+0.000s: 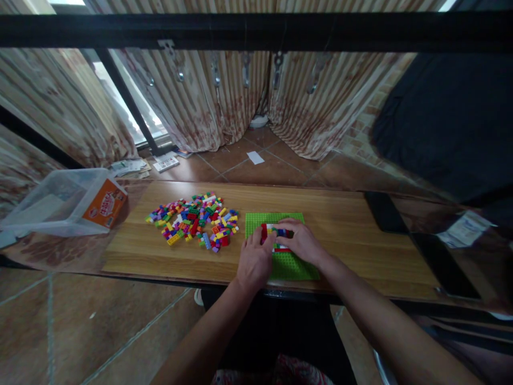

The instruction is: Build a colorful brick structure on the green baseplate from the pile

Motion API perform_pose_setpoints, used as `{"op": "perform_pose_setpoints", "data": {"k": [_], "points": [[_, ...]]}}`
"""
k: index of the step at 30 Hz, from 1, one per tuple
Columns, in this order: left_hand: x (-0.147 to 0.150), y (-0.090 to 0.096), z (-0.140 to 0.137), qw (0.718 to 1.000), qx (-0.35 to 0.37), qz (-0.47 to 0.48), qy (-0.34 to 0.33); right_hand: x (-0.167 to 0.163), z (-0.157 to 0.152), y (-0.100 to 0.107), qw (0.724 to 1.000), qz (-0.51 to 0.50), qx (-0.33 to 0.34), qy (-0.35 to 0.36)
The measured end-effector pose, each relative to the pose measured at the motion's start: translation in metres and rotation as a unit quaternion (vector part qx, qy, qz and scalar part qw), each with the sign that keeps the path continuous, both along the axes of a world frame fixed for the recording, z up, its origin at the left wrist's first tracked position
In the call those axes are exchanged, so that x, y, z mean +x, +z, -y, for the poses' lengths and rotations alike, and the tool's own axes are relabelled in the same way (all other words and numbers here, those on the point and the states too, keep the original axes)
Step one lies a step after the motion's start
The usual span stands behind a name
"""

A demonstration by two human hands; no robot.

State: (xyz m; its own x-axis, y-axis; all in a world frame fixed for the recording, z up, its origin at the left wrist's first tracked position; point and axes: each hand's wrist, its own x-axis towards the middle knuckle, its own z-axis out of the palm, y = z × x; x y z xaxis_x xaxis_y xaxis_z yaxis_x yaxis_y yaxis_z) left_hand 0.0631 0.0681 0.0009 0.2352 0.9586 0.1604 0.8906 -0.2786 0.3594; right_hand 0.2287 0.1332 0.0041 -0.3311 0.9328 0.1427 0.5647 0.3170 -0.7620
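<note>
A green studded baseplate [296, 268] lies on the wooden board in front of me. On it sits a small structure of toy bricks [270, 228] in red, white, blue and other colours, partly covered by my fingers. My left hand [256, 259] grips the structure's left side, its thumb near the middle of the bricks. From the right, my right hand [301, 241] reaches over with thumb and fingers bent around the bricks. Whether a separate loose brick is between my fingertips is hidden.
Left of the baseplate spreads a pile of loose coloured bricks [196, 219]. A clear plastic box [60, 214] with an orange label stands at the far left. Two dark flat objects [385, 212] lie to the right. A black bar [256, 32] crosses above the board's far side.
</note>
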Motion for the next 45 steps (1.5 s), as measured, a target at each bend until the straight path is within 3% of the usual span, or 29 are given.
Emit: {"op": "perform_pose_setpoints", "data": {"k": [15,26,34,39,45], "points": [[0.005,0.008,-0.003,1.000,-0.018,-0.009,0.022,0.001,-0.004,-0.005,1.000,-0.007,0.007,0.005],[0.008,0.013,0.001,0.999,-0.023,0.028,0.025,0.010,-0.002,-0.002,0.998,0.001,0.000,0.059],[0.007,0.015,-0.001,0.999,-0.036,0.012,0.015,0.006,-0.006,-0.010,0.997,-0.070,-0.020,-0.007],[0.009,0.025,-0.004,0.997,-0.069,-0.012,0.016,0.007,-0.009,-0.014,0.996,-0.080,-0.036,-0.016],[0.010,0.036,-0.008,0.994,-0.093,-0.049,0.016,0.005,-0.009,-0.016,0.998,-0.064,-0.009,0.003]]}}
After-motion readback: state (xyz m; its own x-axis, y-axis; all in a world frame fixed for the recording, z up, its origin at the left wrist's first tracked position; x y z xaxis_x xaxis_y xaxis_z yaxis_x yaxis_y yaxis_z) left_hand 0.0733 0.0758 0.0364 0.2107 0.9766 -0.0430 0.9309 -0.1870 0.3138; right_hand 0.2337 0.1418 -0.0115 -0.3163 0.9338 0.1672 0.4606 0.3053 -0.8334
